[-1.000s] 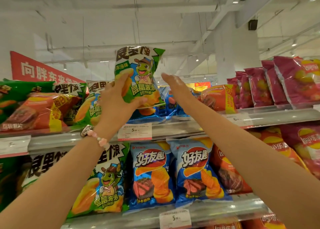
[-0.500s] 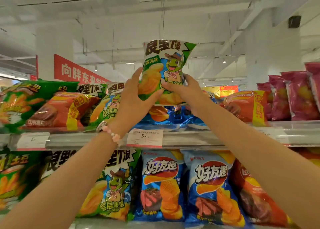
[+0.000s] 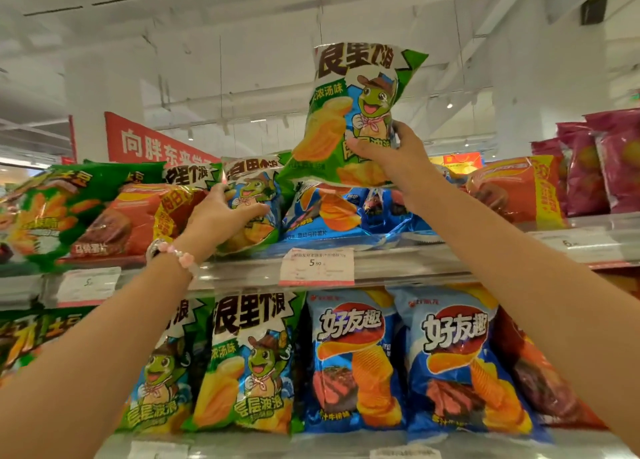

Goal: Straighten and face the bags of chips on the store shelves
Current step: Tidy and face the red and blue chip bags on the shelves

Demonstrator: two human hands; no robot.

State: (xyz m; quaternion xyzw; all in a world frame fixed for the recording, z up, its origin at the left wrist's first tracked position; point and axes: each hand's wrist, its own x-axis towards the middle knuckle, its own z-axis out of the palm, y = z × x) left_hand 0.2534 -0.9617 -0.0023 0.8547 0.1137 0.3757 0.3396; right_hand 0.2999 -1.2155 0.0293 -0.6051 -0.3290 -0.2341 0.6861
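Chips are mid-shuffle: your right hand [image 3: 391, 157] now holds the raised green turtle bag [image 3: 349, 112] alone above the upper shelf [image 3: 415, 264], fingers pinching its lower part. Your left hand [image 3: 221, 216] has let go and now grips a second turtle bag [image 3: 252, 195] lying there, so that one gets straightened next. Two more face out below.

— What is carried by the upper clear-edged metal shelf [image 3: 415, 264]?
— Slumped green foil chip bags [image 3: 252, 202], orange ones [image 3: 135, 216], flat blue ones [image 3: 346, 216] and magenta ones [image 3: 602, 167] at far right.
— And by the lower shelf [image 3: 311, 446]?
— Upright green turtle-printed bags [image 3: 256, 361] at left, blue ridged-chip bags [image 3: 356, 358] beside them.
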